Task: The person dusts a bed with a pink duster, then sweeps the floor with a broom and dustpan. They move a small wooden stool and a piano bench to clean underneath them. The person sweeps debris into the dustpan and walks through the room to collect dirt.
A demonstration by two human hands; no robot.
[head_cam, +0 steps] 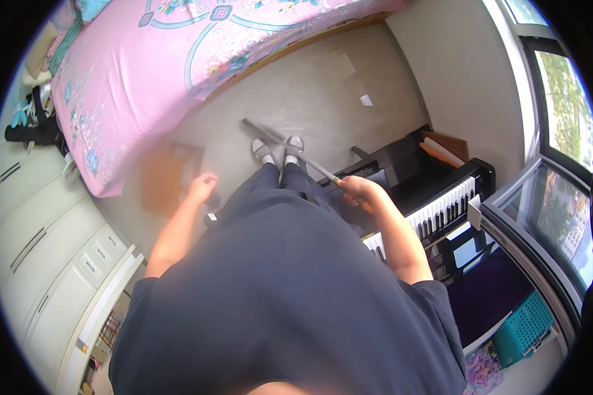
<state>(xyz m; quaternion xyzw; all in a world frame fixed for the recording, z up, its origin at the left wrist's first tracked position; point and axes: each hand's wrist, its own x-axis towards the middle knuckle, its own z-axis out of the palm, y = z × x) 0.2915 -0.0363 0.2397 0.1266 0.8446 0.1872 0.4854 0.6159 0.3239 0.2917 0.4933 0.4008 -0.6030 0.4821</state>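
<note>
My right hand (358,190) is closed around the pole (321,169) of a long-handled floor tool, at the right of my legs. The pole runs down and left to a blurred, narrow dark head (263,129) on the floor, just beyond my slippers (262,149). Motion blur hides whether that head is a mop or a broom. My left hand (204,187) hangs at the left with nothing visible in it, its fingers loosely curled. Below it stands a brown wooden object (160,180), blurred at its edges.
A bed with a pink flowered cover (143,74) spans the upper left. At right are a black piano (484,173) with white keys, an open window sash (538,212) and a teal basket (524,328). White paper (365,100) lies on the floor; white cabinets (44,256) line the left.
</note>
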